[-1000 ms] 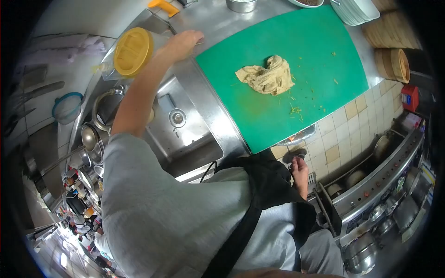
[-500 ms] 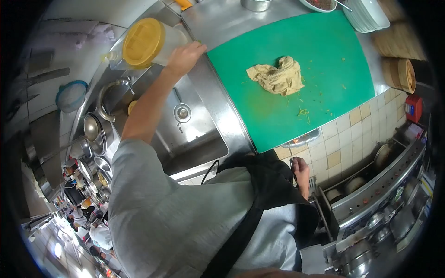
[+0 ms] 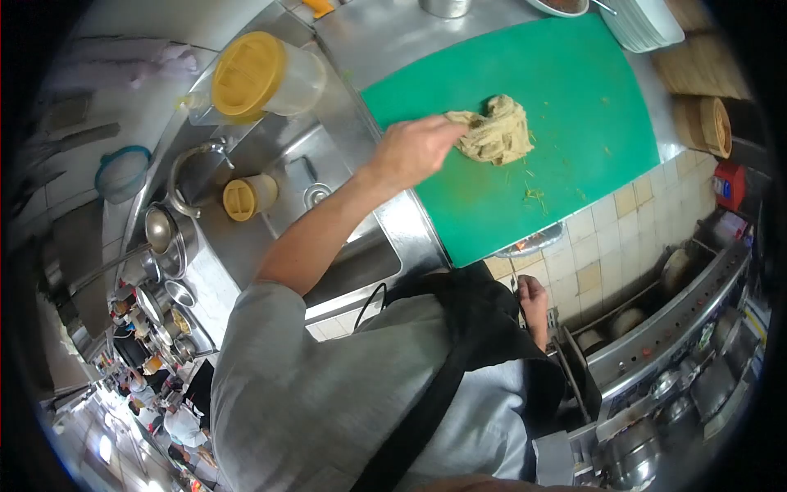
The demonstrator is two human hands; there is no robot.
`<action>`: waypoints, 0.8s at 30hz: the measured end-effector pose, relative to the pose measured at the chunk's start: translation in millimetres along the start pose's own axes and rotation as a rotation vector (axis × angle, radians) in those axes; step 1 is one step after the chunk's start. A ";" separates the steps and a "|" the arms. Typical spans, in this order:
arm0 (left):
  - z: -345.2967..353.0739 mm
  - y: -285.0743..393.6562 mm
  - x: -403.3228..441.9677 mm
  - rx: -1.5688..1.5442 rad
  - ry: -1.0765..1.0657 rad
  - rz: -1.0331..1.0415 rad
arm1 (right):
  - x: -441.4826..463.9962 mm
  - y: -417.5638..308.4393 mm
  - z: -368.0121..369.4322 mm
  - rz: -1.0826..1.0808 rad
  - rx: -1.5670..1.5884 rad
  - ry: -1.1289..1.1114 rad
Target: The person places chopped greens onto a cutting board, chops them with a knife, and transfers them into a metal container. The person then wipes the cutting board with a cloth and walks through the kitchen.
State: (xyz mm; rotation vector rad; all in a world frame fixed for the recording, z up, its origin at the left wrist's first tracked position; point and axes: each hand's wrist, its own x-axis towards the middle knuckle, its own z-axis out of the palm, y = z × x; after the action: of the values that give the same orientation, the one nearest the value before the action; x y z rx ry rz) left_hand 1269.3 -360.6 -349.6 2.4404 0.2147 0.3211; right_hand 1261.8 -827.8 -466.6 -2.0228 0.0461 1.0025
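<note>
My left hand (image 3: 416, 151) reaches over the green cutting board (image 3: 590, 90). Its fingers are closed on the left edge of a crumpled beige cloth (image 3: 502, 135), which lies bunched on the board. Small green scraps (image 3: 534, 195) are scattered close to the cloth. My right hand (image 3: 533, 300) is low beside my dark apron, below the board's near edge. The fingers there are curled around a thin, blade-like tool (image 3: 516, 285), seen nearly edge-on, so its exact kind is unclear.
To the left is a steel sink (image 3: 361, 275) with a faucet (image 3: 182, 176), a large yellow-lidded container (image 3: 250, 75) and a smaller one (image 3: 240, 200). Stacked white plates (image 3: 643, 25) stand at the far right. A stove (image 3: 656, 344) runs along the right; people (image 3: 184, 426) are at lower left.
My left hand has moved from beside the large yellow-lidded container rightward to the cloth and taken hold of its edge. The small yellow-lidded container is now uncovered. My right hand stays low.
</note>
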 end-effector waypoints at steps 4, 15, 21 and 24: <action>19.1 19.9 14.7 0.056 0.021 0.203 | -5.8 -4.9 -7.0 -0.021 -0.067 -0.005; -13.0 -23.0 36.1 0.019 0.293 -0.108 | -7.4 -5.7 -8.5 0.035 -0.031 0.007; -26.3 -130.1 27.6 0.427 0.391 -0.421 | 1.0 20.3 -2.2 0.017 -0.073 0.050; -17.2 -124.0 38.4 0.559 0.380 -0.570 | 6.2 22.2 -1.3 -0.033 -0.146 0.055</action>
State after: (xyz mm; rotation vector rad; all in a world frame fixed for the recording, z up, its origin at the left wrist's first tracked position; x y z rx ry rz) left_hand 1292.2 -245.9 -408.6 2.6782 1.2840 0.5122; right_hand 1258.5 -840.8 -485.4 -2.1774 -0.0322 0.9527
